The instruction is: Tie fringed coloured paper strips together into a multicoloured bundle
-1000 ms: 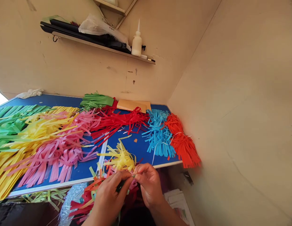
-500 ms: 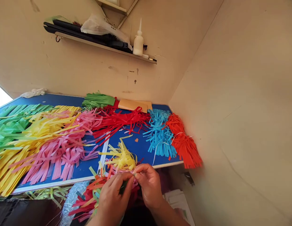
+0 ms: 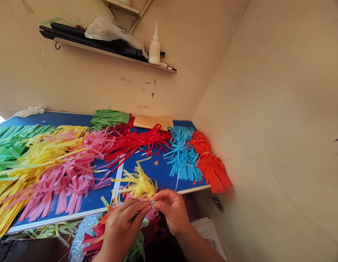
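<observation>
My left hand (image 3: 125, 222) and my right hand (image 3: 171, 211) meet at the front edge of the blue table (image 3: 155, 171). Both are pinched at the fingertips on a small green twisted piece (image 3: 152, 202). Green paper strips (image 3: 138, 243) hang below my left hand, and its palm hides part of them. Just beyond my fingers lies a yellow fringed tassel (image 3: 141, 183). Red and orange strips (image 3: 96, 233) hang to the left of my left hand, under the table edge.
Green, yellow, pink (image 3: 67, 174) and red fringes cover the table's left and back. Blue (image 3: 183, 156) and orange-red fringes (image 3: 212, 167) with a white string lie at its right. A wall shelf (image 3: 103, 49) holds a white bottle (image 3: 154, 49).
My hands still meet, but the left has shifted a little left. A green bit now shows between the fingertips, and green strips appear below my left hand. The view has shifted slightly.
</observation>
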### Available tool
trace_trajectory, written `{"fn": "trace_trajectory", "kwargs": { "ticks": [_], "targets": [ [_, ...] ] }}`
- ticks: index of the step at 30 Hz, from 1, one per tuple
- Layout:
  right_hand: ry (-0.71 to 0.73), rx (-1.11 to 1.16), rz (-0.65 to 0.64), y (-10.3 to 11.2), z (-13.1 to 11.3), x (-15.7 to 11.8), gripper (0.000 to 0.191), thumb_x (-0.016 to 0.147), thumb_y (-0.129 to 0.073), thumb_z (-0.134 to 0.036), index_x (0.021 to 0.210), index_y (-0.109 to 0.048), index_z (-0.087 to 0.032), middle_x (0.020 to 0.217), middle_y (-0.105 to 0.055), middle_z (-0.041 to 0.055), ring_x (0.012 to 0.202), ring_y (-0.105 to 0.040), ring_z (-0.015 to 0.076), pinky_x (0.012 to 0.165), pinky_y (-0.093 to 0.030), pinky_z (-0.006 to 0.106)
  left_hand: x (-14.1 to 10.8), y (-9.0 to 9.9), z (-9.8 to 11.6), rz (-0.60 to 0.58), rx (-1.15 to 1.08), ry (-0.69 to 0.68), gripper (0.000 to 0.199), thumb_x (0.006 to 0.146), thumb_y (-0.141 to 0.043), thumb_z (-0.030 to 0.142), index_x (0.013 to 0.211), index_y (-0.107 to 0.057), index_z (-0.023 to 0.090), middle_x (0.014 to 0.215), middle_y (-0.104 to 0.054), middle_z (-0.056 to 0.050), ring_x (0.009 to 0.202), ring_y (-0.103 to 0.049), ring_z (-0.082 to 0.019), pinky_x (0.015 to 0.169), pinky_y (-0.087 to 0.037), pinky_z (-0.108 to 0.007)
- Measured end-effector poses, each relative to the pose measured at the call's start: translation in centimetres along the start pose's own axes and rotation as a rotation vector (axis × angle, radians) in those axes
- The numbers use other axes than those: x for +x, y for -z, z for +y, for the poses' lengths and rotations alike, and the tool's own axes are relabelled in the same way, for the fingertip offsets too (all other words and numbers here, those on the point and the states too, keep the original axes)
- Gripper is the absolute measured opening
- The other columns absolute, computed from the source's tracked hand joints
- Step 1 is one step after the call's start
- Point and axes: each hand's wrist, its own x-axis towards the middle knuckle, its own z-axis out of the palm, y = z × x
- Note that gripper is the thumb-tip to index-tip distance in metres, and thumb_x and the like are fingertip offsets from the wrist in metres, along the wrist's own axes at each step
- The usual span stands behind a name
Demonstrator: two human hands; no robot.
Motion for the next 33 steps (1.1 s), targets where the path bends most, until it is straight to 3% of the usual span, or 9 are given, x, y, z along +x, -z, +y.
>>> {"fn": "trace_trajectory", "kwargs": {
  "ticks": [4,8,11,17,21,26,33],
  "targets": [
    [0.111,-0.099,0.004,0.0,-0.4,-0.1,0.008,0.074,-0.080,-0.026,0.081,-0.077,-0.023,0.078,-0.073,0.0016,0.078,-0.063,0.0178,0.080,-0.047,0.030,0.2,0.1,0.5,-0.027,-0.009,0.015,0.021,0.090,-0.060,0.038,0.080,-0.075,0.027,0.071,-0.075,0.003,0.062,-0.071,-0.011,0.059,-0.056,-0.015],
    [-0.071,0.188,0.092,-0.2,0.0,-0.1,0.028,0.060,-0.089,-0.020,0.083,-0.075,-0.023,0.074,-0.070,-0.0010,0.071,-0.062,0.0151,0.071,-0.048,0.026,0.2,0.1,0.7,-0.059,-0.012,0.040,0.017,0.088,-0.063,0.038,0.081,-0.074,0.027,0.072,-0.075,0.002,0.063,-0.072,-0.013,0.060,-0.057,-0.018],
    [-0.176,0.341,0.110,-0.5,0.4,-0.3,0.030,0.055,-0.091,-0.019,0.079,-0.073,-0.021,0.072,-0.068,-0.0015,0.068,-0.060,0.0131,0.067,-0.048,0.024,0.0,0.3,0.7,-0.068,-0.032,0.050,0.015,0.088,-0.064,0.037,0.083,-0.074,0.027,0.074,-0.077,0.002,0.066,-0.073,-0.014,0.063,-0.059,-0.019],
    [-0.022,0.172,0.052,-0.9,0.6,-0.9,0.017,0.069,-0.085,-0.025,0.081,-0.073,-0.022,0.078,-0.070,0.0001,0.072,-0.062,0.0149,0.073,-0.049,0.027,-0.3,0.4,1.0,-0.015,-0.028,0.051,0.013,0.088,-0.063,0.031,0.080,-0.072,0.026,0.074,-0.076,0.003,0.065,-0.073,-0.012,0.063,-0.058,-0.016],
    [-0.046,0.115,0.012,-0.3,0.3,-0.6,0.017,0.067,-0.086,-0.027,0.079,-0.075,-0.022,0.076,-0.071,0.0000,0.072,-0.062,0.0160,0.074,-0.049,0.028,-0.3,0.4,1.0,0.016,-0.006,-0.027,0.013,0.089,-0.062,0.030,0.083,-0.073,0.025,0.075,-0.077,0.002,0.066,-0.073,-0.012,0.065,-0.058,-0.017],
    [-0.137,0.156,-0.058,0.4,-0.3,-0.1,0.015,0.065,-0.088,-0.029,0.074,-0.077,-0.023,0.077,-0.070,0.0001,0.069,-0.062,0.0158,0.068,-0.049,0.028,0.0,0.5,0.7,-0.033,-0.025,-0.064,0.013,0.089,-0.063,0.033,0.085,-0.073,0.025,0.072,-0.076,0.004,0.063,-0.072,-0.010,0.063,-0.057,-0.014],
    [-0.029,0.075,-0.114,0.3,-0.9,0.0,0.014,0.065,-0.089,-0.025,0.066,-0.076,-0.024,0.073,-0.065,-0.0013,0.071,-0.059,0.0139,0.076,-0.047,0.028,0.9,1.2,0.3,-0.177,-0.075,-0.090,0.022,0.087,-0.064,0.046,0.083,-0.075,0.027,0.073,-0.077,0.003,0.062,-0.073,-0.010,0.060,-0.056,-0.012]
  ]
}}
